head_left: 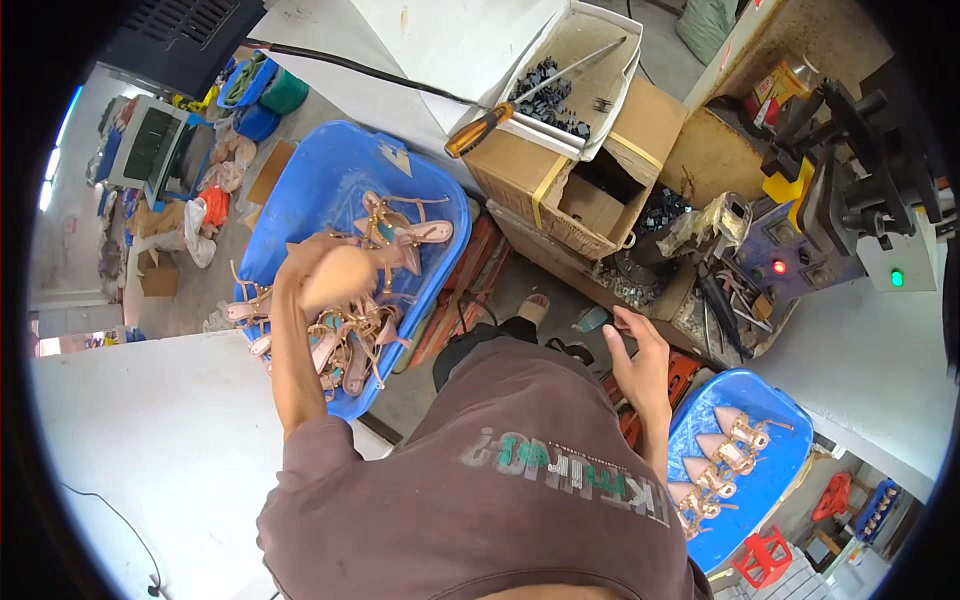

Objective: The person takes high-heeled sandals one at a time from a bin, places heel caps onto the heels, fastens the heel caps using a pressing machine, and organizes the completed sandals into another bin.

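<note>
My left hand (308,262) is over the large blue tub (300,185) at the left, its fingers smeared by motion. Against it shows a smooth tan rounded shape (345,278), too blurred to tell what it is. Below and around that hand, a heap of strappy sandals (345,345) lies in the tub, in pink and gold; more sandals (410,232) are at its far right side. My right hand (640,365) hangs open beside my body, thumb and fingers apart, with nothing in it. It is nearest to the smaller blue tub (765,470), where several pointed gold-strapped shoes (725,452) lie in a row.
A screwdriver (480,130) lies across a shallow white box (625,95) of small black parts, atop a cardboard carton (540,185). At the right stands a machine (800,240) with lit red and green buttons. A white tabletop (140,430) spreads at the left.
</note>
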A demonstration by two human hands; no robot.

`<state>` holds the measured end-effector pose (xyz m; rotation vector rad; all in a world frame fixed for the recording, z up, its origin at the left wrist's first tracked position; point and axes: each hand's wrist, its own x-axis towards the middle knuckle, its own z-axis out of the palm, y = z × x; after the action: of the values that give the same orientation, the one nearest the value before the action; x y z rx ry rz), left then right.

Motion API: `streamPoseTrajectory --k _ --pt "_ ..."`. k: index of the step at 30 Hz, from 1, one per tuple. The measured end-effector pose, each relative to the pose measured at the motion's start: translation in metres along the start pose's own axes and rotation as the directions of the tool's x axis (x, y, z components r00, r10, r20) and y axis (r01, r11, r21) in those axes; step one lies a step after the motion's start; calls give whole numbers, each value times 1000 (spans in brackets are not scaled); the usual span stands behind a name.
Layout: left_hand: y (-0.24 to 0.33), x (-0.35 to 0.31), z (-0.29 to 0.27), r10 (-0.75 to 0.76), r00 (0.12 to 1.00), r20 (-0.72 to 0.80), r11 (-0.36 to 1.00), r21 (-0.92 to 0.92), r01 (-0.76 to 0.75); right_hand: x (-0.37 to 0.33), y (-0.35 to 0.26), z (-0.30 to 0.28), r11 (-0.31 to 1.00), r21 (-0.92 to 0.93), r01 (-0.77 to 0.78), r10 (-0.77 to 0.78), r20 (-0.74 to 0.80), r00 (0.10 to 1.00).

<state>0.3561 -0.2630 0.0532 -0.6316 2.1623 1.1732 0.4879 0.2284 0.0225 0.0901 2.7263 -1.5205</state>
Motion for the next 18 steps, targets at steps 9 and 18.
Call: streamPoseTrajectory --k 9,18 --pt "-62 18 21 248 942 -224 942 281 -182 15 -8 36 996 70 62 -69 104 992" --pt "-94 38 83 130 991 -12 940 321 -120 47 -30 100 949 135 284 -312 507 804"
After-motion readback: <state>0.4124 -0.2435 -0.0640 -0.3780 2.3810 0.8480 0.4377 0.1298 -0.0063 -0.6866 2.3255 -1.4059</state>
